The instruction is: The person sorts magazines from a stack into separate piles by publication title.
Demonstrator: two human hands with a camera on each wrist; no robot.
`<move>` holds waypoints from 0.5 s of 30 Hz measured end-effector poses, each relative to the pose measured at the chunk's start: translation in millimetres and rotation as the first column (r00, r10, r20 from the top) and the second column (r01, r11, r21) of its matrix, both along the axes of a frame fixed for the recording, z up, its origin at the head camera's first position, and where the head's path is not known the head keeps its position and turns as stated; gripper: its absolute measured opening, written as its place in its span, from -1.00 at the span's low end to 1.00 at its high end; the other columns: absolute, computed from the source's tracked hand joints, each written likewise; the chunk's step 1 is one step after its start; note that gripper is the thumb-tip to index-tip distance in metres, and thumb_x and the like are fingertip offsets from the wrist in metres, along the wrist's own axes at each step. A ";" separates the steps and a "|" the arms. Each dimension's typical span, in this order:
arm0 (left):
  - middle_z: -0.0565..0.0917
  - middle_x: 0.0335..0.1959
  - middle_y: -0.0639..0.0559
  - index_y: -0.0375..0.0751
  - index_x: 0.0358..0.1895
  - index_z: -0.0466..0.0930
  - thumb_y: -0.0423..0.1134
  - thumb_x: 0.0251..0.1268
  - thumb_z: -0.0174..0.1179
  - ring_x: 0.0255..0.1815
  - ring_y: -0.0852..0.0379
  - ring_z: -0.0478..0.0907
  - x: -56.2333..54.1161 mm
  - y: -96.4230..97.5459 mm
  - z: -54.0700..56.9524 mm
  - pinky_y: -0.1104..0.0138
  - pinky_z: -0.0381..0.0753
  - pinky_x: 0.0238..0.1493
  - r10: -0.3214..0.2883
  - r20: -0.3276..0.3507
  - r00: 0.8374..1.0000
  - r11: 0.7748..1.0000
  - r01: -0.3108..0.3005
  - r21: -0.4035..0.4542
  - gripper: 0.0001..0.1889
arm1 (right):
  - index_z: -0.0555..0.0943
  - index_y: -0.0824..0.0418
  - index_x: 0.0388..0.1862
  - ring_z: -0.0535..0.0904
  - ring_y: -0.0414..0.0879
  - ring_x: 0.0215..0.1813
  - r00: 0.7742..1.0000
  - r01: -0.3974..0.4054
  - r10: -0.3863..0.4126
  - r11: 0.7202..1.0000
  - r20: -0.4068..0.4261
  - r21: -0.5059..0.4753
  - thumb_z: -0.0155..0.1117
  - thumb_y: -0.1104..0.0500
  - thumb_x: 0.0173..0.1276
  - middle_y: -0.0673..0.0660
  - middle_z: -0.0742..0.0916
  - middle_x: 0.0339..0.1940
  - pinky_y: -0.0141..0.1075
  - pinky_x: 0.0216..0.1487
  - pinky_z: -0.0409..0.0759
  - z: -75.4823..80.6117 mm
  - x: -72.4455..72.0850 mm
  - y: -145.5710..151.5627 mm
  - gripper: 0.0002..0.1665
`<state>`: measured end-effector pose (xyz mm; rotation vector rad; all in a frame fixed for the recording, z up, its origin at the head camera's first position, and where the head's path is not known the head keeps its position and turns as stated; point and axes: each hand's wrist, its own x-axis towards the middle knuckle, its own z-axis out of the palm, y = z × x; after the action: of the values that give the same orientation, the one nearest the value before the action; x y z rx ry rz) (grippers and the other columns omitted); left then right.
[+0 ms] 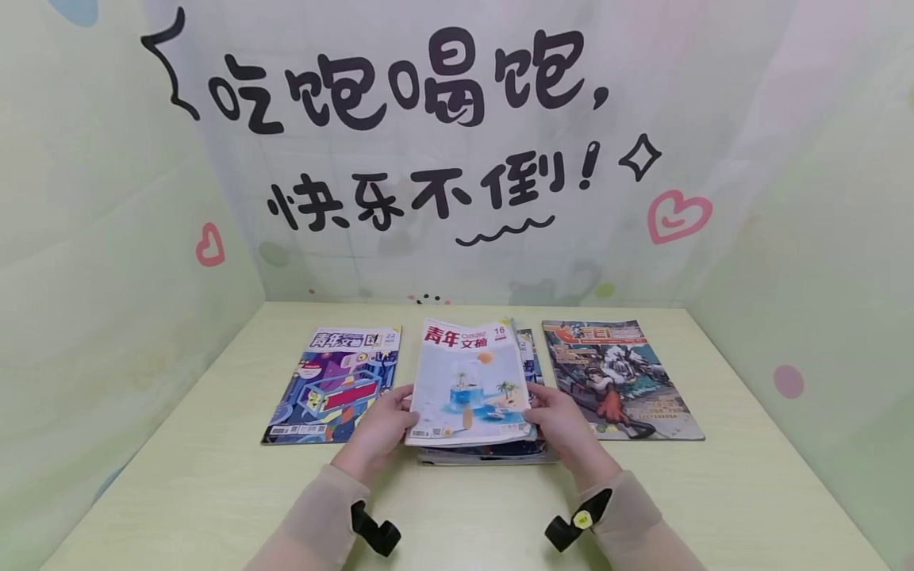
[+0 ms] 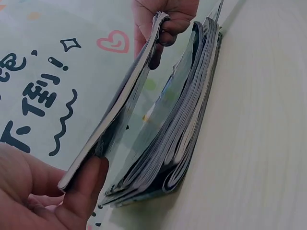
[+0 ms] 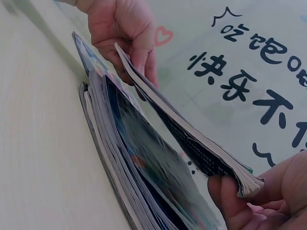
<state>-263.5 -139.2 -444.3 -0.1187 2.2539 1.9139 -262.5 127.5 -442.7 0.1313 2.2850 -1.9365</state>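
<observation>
Both hands hold up a magazine [image 1: 467,385] with a pale blue beach cover, one at each side edge. My left hand [image 1: 382,420] pinches its left edge, thumb on top and fingers beneath. On the opposite edge my right hand [image 1: 564,424] does the same. Below it lies a pile of magazines [image 1: 493,457], mostly covered in the head view. Both wrist views show a gap between the held magazine [image 2: 120,100] and the pile [image 2: 192,105]. In the right wrist view, dark print shows on the underside of the held magazine [image 3: 192,143].
A purple-covered magazine [image 1: 336,388] lies flat to the left of the pile. To the right lies a larger comic-style magazine [image 1: 621,381]. All rest on a pale wooden table [image 1: 457,523], enclosed by printed cloth walls [image 1: 457,262].
</observation>
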 end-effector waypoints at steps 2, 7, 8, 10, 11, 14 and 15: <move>0.51 0.01 -0.24 -0.39 0.42 0.16 -0.51 0.34 -0.07 -0.14 0.03 0.56 -0.3 -11.1 2.0 0.28 0.62 -0.20 0.015 -0.004 1.000 1.000 -0.015 0.002 -0.44 | 0.35 0.31 0.40 0.55 -0.07 -0.26 1.000 -0.025 0.025 1.000 -0.020 -0.013 0.10 0.43 0.29 0.18 0.56 -0.19 -0.32 -0.39 0.51 2.0 -1.2 -10.3 -0.35; 0.53 0.04 -0.27 -0.39 0.42 0.17 -0.50 0.34 -0.06 -0.19 0.08 0.59 1.8 -46.6 6.6 0.30 0.62 -0.23 0.054 -0.018 0.998 0.997 -0.055 -0.049 -0.44 | 0.30 0.32 0.42 0.61 -0.06 -0.24 0.992 -0.120 0.117 0.990 -0.050 -0.071 0.07 0.42 0.32 0.23 0.61 -0.12 -0.32 -0.39 0.56 6.0 -4.7 -42.1 -0.34; 0.53 0.06 -0.27 -0.38 0.42 0.17 -0.50 0.35 -0.07 -0.19 0.09 0.59 2.8 -54.4 7.7 0.30 0.63 -0.23 0.060 -0.014 0.998 0.996 -0.061 -0.062 -0.44 | 0.30 0.32 0.42 0.60 -0.06 -0.24 0.990 -0.137 0.133 0.988 -0.054 -0.071 0.08 0.41 0.32 0.23 0.61 -0.12 -0.32 -0.40 0.55 7.3 -5.1 -49.3 -0.34; 0.52 0.09 -0.28 -0.39 0.44 0.13 -0.49 0.36 -0.07 -0.19 0.11 0.59 4.7 -70.6 9.3 0.30 0.62 -0.23 0.062 -0.010 0.998 0.995 -0.063 -0.079 -0.43 | 0.31 0.31 0.42 0.62 -0.05 -0.24 0.985 -0.165 0.159 0.982 -0.067 -0.089 0.08 0.43 0.30 0.23 0.63 -0.12 -0.33 -0.40 0.56 8.2 -7.4 -64.5 -0.33; 0.51 0.10 -0.29 -0.39 0.44 0.12 -0.49 0.36 -0.08 -0.19 0.11 0.59 5.5 -78.6 10.1 0.30 0.63 -0.22 0.061 -0.005 0.998 0.995 -0.061 -0.081 -0.43 | 0.31 0.31 0.42 0.63 -0.05 -0.25 0.984 -0.173 0.166 0.980 -0.069 -0.098 0.09 0.43 0.29 0.23 0.64 -0.13 -0.32 -0.39 0.58 9.0 -8.3 -72.2 -0.33; 0.45 0.16 -0.29 -0.37 0.48 0.04 -0.46 0.40 -0.10 -0.17 0.13 0.58 9.0 -102.9 13.5 0.32 0.63 -0.20 0.074 0.019 0.997 0.992 -0.072 -0.107 -0.41 | 0.33 0.29 0.41 0.65 -0.03 -0.24 0.980 -0.197 0.190 0.971 -0.062 -0.138 0.10 0.44 0.28 0.21 0.66 -0.15 -0.30 -0.36 0.61 10.9 -11.2 -96.0 -0.33; 0.43 0.18 -0.31 -0.37 0.48 0.02 -0.46 0.42 -0.11 -0.16 0.13 0.58 10.0 -111.0 14.5 0.32 0.63 -0.20 0.075 0.022 0.997 0.991 -0.072 -0.113 -0.41 | 0.33 0.30 0.41 0.66 -0.03 -0.23 0.979 -0.203 0.196 0.967 -0.056 -0.156 0.10 0.44 0.28 0.21 0.67 -0.16 -0.29 -0.34 0.63 11.1 -12.6 -104.0 -0.33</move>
<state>-253.5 -250.2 -429.7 -0.2441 2.3716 1.8084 -275.0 23.5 -431.6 -0.1512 2.0627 -2.0218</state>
